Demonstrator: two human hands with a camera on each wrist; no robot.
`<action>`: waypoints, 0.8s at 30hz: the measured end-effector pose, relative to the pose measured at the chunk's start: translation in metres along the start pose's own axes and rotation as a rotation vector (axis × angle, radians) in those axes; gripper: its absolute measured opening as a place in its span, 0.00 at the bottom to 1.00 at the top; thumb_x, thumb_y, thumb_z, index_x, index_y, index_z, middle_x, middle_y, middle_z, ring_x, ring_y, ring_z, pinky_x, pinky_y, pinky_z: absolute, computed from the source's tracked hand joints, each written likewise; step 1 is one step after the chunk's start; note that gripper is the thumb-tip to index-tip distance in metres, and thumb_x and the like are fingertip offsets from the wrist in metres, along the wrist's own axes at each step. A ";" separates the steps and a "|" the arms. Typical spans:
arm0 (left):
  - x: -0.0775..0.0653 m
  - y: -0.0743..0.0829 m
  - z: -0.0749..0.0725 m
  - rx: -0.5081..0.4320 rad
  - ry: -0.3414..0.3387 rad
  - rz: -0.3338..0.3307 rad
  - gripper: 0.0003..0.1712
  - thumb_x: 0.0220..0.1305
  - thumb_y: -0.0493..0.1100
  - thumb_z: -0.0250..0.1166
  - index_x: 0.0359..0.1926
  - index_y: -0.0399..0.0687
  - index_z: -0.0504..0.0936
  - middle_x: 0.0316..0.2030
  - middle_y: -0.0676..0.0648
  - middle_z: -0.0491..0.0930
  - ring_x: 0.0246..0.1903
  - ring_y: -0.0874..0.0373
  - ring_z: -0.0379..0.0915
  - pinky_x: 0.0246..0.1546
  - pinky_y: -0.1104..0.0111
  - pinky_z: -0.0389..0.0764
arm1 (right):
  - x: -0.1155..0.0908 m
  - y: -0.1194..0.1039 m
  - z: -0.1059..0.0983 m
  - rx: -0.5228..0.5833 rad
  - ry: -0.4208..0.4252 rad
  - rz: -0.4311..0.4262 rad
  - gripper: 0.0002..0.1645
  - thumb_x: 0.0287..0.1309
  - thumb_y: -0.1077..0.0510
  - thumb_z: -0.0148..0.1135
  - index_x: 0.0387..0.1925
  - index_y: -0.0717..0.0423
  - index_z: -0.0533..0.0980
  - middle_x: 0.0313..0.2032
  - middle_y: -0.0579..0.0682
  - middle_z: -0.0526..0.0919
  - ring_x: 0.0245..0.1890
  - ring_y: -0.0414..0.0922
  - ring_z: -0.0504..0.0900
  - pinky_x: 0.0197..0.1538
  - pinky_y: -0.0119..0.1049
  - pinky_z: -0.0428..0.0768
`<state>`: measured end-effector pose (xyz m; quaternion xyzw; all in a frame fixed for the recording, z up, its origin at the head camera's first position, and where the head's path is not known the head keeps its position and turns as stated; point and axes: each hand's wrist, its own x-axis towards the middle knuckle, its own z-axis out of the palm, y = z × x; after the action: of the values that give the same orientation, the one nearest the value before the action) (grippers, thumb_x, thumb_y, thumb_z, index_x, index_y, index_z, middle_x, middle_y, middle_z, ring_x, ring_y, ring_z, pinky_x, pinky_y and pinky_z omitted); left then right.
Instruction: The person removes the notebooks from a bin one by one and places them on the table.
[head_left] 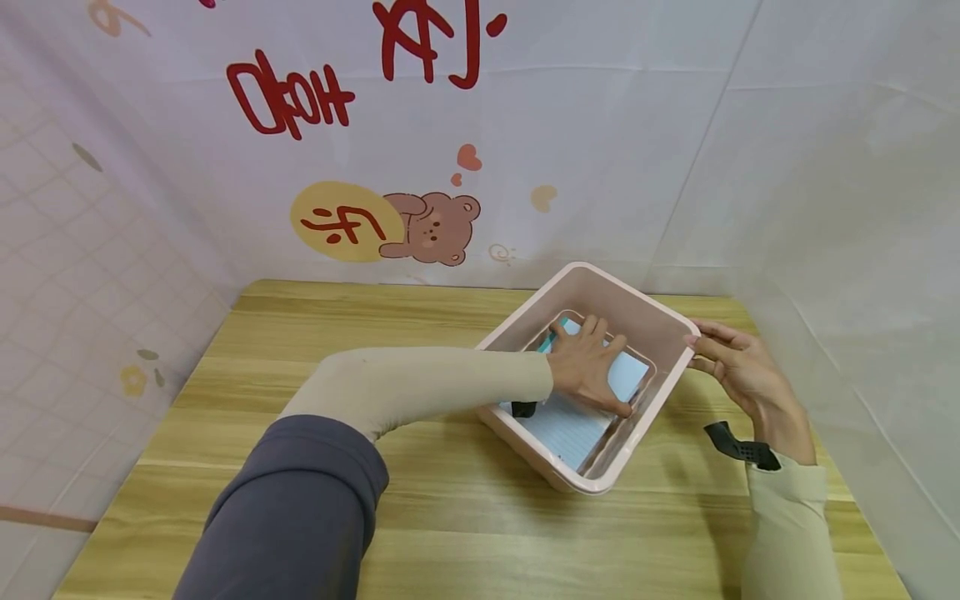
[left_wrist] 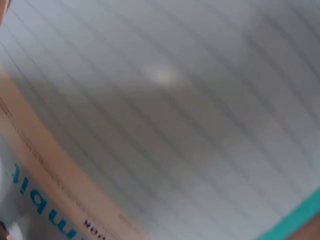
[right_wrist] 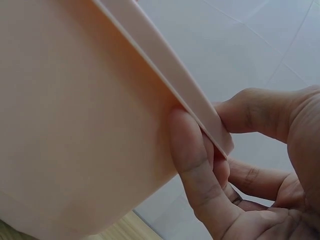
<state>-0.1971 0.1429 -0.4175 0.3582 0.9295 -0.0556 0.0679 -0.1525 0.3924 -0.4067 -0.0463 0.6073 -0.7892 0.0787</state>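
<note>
A pale pink plastic bin (head_left: 615,308) stands at an angle on the table. Inside it lie light-blue lined sheets (head_left: 566,429), perhaps a notebook, with a teal edge. My left hand (head_left: 587,367) reaches into the bin, fingers spread flat over this paper. Close up in the left wrist view, the lined paper (left_wrist: 175,115) shows an orange band (left_wrist: 60,160) with printed lettering beside it. At the bin's right corner my right hand (head_left: 746,371) pinches the rim. Its thumb and fingers sit on both sides of the rim (right_wrist: 175,80) in the right wrist view.
The wood-grain table (head_left: 300,333) extends left and in front of the bin. A white printed sheet (head_left: 600,108) hangs behind, with a cartoon bear and red characters. Another pale sheet (head_left: 862,275) borders the right side. A black strap (head_left: 738,450) is at the right wrist.
</note>
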 end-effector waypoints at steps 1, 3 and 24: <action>0.000 0.001 0.000 -0.004 -0.005 -0.005 0.62 0.41 0.93 0.55 0.72 0.67 0.58 0.61 0.51 0.64 0.66 0.55 0.58 0.61 0.29 0.68 | 0.000 0.000 0.000 0.001 -0.001 0.000 0.18 0.71 0.72 0.54 0.56 0.59 0.80 0.51 0.48 0.83 0.44 0.43 0.87 0.46 0.35 0.87; 0.001 0.001 0.000 -0.006 -0.012 -0.015 0.63 0.41 0.92 0.55 0.74 0.68 0.57 0.63 0.52 0.66 0.67 0.56 0.59 0.62 0.29 0.66 | 0.000 0.000 0.001 0.000 -0.002 -0.001 0.18 0.71 0.72 0.54 0.56 0.59 0.80 0.51 0.48 0.83 0.44 0.43 0.87 0.46 0.35 0.87; 0.001 -0.002 -0.001 -0.006 0.104 -0.038 0.58 0.39 0.94 0.52 0.59 0.59 0.65 0.55 0.49 0.70 0.62 0.50 0.61 0.56 0.28 0.66 | 0.000 0.000 0.001 0.007 -0.003 0.001 0.18 0.71 0.72 0.54 0.57 0.60 0.80 0.51 0.49 0.83 0.45 0.42 0.87 0.47 0.35 0.87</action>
<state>-0.1992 0.1420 -0.4167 0.3426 0.9386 -0.0357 0.0196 -0.1524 0.3915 -0.4061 -0.0469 0.6043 -0.7913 0.0804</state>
